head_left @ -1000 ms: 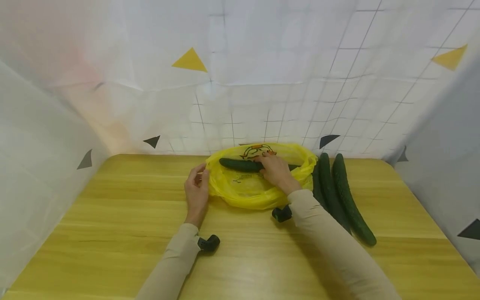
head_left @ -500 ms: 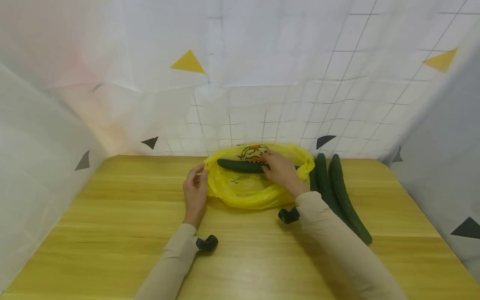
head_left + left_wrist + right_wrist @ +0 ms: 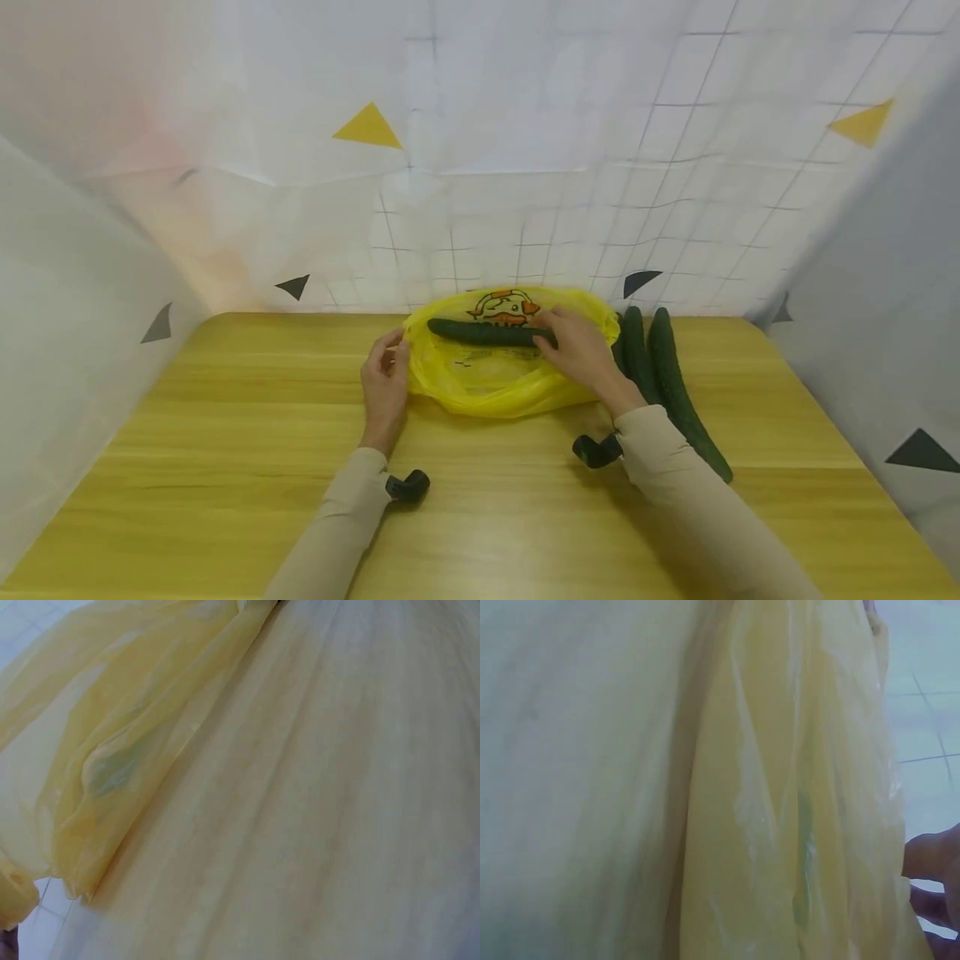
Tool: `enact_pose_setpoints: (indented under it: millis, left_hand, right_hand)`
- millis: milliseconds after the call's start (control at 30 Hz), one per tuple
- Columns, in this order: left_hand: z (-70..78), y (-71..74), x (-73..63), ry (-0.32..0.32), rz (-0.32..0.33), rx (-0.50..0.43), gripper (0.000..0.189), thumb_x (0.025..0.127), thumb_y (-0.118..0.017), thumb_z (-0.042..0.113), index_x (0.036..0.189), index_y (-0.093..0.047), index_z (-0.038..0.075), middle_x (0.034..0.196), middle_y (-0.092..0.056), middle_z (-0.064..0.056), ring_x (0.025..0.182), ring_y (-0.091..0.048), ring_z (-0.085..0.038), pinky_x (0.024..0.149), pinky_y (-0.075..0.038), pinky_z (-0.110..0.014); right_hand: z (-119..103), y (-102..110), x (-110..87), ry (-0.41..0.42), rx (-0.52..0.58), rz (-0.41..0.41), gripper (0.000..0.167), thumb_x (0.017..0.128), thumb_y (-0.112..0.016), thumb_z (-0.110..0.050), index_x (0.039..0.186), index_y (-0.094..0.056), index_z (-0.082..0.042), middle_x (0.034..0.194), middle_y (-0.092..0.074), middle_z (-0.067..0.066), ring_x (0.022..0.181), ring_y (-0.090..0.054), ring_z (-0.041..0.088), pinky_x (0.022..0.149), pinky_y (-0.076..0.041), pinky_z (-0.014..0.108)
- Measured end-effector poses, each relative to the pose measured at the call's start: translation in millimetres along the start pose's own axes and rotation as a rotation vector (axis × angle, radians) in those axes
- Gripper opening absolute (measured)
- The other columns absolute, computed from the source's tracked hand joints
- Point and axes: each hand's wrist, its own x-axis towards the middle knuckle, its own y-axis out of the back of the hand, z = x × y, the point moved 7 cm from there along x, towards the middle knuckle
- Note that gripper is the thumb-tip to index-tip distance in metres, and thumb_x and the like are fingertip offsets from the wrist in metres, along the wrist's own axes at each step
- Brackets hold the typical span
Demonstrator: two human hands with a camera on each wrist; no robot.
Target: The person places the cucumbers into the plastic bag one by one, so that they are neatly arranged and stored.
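A yellow plastic bag [image 3: 498, 404] with a printed figure lies with its mouth spread wide near the back of the table. Inside it, a dark green cucumber [image 3: 480, 332] stretches sideways. At the bag's left rim, my left hand [image 3: 385, 383] holds the plastic between bent fingers and thumb. My right hand [image 3: 576, 343] reaches over the bag's right side, its fingers and thumb loosely about the cucumber's right end, which it hides. Through the thin plastic, a green patch of cucumber [image 3: 804, 859] shows in the right wrist view.
Right of the bag, several more cucumbers lie side by side, the outermost cucumber [image 3: 684, 396] in fullest view; the right forearm covers part of them. White sheeting [image 3: 480, 217] stands behind the wooden table [image 3: 487, 517].
My right hand has slid right along the cucumber, toward its right end, while the cucumber stays in place in the bag. My left hand keeps its hold on the rim. The head view has shifted slightly.
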Motion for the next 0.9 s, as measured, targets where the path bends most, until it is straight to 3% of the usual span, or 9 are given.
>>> enact_pose_setpoints:
  millis: [433, 800, 900]
  left_hand:
    - [1.4, -0.8, -2.0, -0.019, 0.005, 0.012, 0.030, 0.097, -0.052, 0.016, 0.124, -0.059, 0.004, 0.116, -0.059, -0.015, 0.084, -0.056, -0.009, 0.071, -0.046, -0.013]
    - [0.4, -1.7, -3.2, 0.005, -0.003, 0.027, 0.031, 0.097, -0.052, 0.018, 0.125, -0.058, 0.004, 0.116, -0.059, -0.014, 0.083, -0.056, -0.007, 0.071, -0.046, -0.013]
    - [1.5, -2.0, -3.6, 0.004, -0.008, 0.037, 0.031, 0.098, -0.051, 0.018, 0.125, -0.058, 0.005, 0.116, -0.059, -0.013, 0.083, -0.056, -0.008, 0.069, -0.047, -0.013]
  right_hand:
    - [8, 20, -33.1, -0.031, 0.130, 0.071, 0.028, 0.092, -0.061, -0.020, 0.118, -0.063, -0.010, 0.113, -0.061, 0.005, 0.097, -0.063, 0.024, 0.078, -0.052, 0.042]
    - [19, 44, -60.0, -0.027, 0.157, 0.177, 0.027, 0.093, -0.060, -0.018, 0.118, -0.063, -0.010, 0.114, -0.062, 0.007, 0.102, -0.060, 0.026, 0.081, -0.050, 0.045]
    - [25, 51, -67.4, -0.024, 0.159, 0.204, 0.026, 0.092, -0.061, -0.017, 0.117, -0.063, -0.010, 0.111, -0.062, 0.007, 0.097, -0.059, 0.027, 0.077, -0.049, 0.044]
